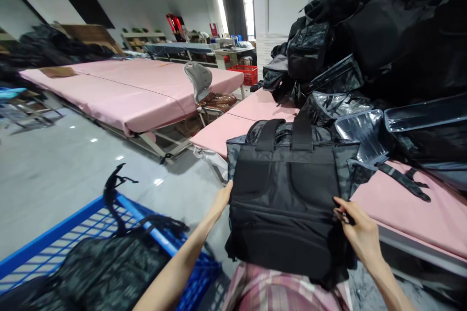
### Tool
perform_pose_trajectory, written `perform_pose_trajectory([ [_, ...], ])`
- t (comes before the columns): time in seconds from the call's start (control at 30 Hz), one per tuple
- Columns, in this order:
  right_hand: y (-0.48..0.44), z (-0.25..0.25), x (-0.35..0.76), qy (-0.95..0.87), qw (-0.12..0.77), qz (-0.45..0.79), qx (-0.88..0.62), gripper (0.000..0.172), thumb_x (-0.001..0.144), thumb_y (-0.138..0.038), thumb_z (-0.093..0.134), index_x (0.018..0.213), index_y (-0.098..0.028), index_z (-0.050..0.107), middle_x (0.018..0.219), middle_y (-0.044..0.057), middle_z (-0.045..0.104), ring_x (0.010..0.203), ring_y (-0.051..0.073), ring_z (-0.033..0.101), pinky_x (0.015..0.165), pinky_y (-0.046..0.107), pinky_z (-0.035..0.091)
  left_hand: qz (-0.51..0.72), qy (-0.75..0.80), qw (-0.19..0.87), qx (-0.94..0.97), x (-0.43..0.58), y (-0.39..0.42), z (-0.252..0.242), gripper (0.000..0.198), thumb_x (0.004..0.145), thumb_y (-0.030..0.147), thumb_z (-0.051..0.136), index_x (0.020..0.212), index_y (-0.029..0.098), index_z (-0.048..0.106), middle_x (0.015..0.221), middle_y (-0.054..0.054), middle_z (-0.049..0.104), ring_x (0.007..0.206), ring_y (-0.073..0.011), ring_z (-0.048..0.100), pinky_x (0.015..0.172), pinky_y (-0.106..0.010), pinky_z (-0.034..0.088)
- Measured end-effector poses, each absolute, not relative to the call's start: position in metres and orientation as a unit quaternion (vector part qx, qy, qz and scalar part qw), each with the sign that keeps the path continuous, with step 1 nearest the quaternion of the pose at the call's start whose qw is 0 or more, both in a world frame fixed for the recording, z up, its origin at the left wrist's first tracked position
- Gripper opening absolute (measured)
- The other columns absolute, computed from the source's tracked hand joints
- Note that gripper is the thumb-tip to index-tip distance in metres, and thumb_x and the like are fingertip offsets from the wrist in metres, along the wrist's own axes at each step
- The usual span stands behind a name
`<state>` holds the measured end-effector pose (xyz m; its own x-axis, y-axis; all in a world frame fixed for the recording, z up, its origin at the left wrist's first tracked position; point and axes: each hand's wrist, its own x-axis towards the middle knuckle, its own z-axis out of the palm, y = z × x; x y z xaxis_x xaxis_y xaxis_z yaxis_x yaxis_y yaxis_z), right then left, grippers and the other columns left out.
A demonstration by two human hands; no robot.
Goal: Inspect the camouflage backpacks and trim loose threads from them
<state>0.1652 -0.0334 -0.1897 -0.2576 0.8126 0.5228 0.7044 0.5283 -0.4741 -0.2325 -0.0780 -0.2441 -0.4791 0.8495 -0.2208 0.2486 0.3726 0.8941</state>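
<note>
A black backpack [288, 194] with camouflage side panels stands upright in front of my body, at the edge of a pink-covered table. Its padded panel faces me, and two wide straps run over the top. My left hand [223, 199] grips the bag's left side edge, its fingers partly hidden behind the fabric. At the right edge is my right hand [359, 228], fingers closed in a pinch round a small dark, shiny thing [343, 215] too small to name. Those fingertips touch or nearly touch the bag's side.
Black bags [394, 34] are heaped high at the right on the pink table [430, 218]. A blue crate [83, 216] holding camouflage bags stands at lower left. Beyond are a chair [199, 80], a long pink table [146, 90] and a red crate [248, 75].
</note>
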Motion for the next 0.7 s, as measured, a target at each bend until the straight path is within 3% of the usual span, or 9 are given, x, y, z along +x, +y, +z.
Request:
perform_pose_trajectory([
  [0.13,0.007,-0.179,0.183,-0.746,0.422,0.061,-0.512,0.030,0.083,-0.037,0.050,0.101,-0.020,0.066,0.089,0.005,0.065,0.079,0.018,0.061,0.070,0.028,0.045,0.374,0.759,0.308,0.434,-0.225,-0.069,-0.207,0.068,0.077,0.070,0.027,0.046,0.016,0.055,0.043,-0.007,0.056,0.054,-0.0201,0.059,0.060,-0.029,0.046],
  [0.3,0.059,-0.165,0.204,-0.682,0.433,0.009,-0.589,0.036,0.082,-0.043,0.046,0.098,-0.018,0.068,0.092,0.009,0.067,0.087,0.022,0.060,0.077,0.035,0.045,0.335,0.727,0.386,0.459,-0.201,-0.053,-0.169,0.064,0.079,0.065,0.032,0.050,0.013,0.056,0.041,-0.006,0.058,0.038,-0.0146,0.053,0.050,-0.025,0.045],
  [0.4,0.065,-0.155,0.208,-0.658,0.436,0.023,-0.614,0.035,0.082,-0.042,0.048,0.095,-0.018,0.068,0.089,0.008,0.067,0.085,0.022,0.061,0.077,0.035,0.045,0.347,0.719,0.428,0.423,-0.190,-0.050,-0.174,0.060,0.081,0.061,0.033,0.052,0.013,0.056,0.042,-0.006,0.058,0.037,-0.0154,0.053,0.045,-0.025,0.044],
  [0.53,0.026,-0.145,0.182,-0.686,0.481,0.009,-0.545,0.028,0.084,-0.035,0.048,0.092,-0.015,0.066,0.086,0.009,0.065,0.081,0.020,0.059,0.074,0.033,0.045,0.369,0.739,0.405,0.391,-0.188,-0.045,-0.190,0.060,0.080,0.061,0.033,0.046,0.016,0.051,0.038,-0.006,0.054,0.038,-0.0160,0.053,0.046,-0.026,0.044],
  [0.63,-0.026,-0.151,0.133,-0.797,0.408,0.042,-0.443,0.019,0.083,-0.021,0.048,0.092,-0.021,0.065,0.086,0.002,0.064,0.077,0.013,0.059,0.070,0.024,0.045,0.362,0.741,0.398,0.403,-0.190,-0.042,-0.194,0.062,0.080,0.063,0.030,0.042,0.018,0.050,0.037,-0.006,0.052,0.040,-0.0168,0.053,0.048,-0.027,0.044],
  [0.7,-0.056,-0.158,0.095,-0.869,0.295,0.044,-0.394,0.025,0.080,-0.016,0.050,0.100,-0.024,0.063,0.094,0.001,0.063,0.069,0.011,0.058,0.060,0.022,0.044,0.343,0.738,0.403,0.418,-0.191,-0.043,-0.196,0.064,0.079,0.064,0.028,0.039,0.019,0.049,0.037,-0.008,0.052,0.042,-0.0178,0.053,0.049,-0.028,0.044],
])
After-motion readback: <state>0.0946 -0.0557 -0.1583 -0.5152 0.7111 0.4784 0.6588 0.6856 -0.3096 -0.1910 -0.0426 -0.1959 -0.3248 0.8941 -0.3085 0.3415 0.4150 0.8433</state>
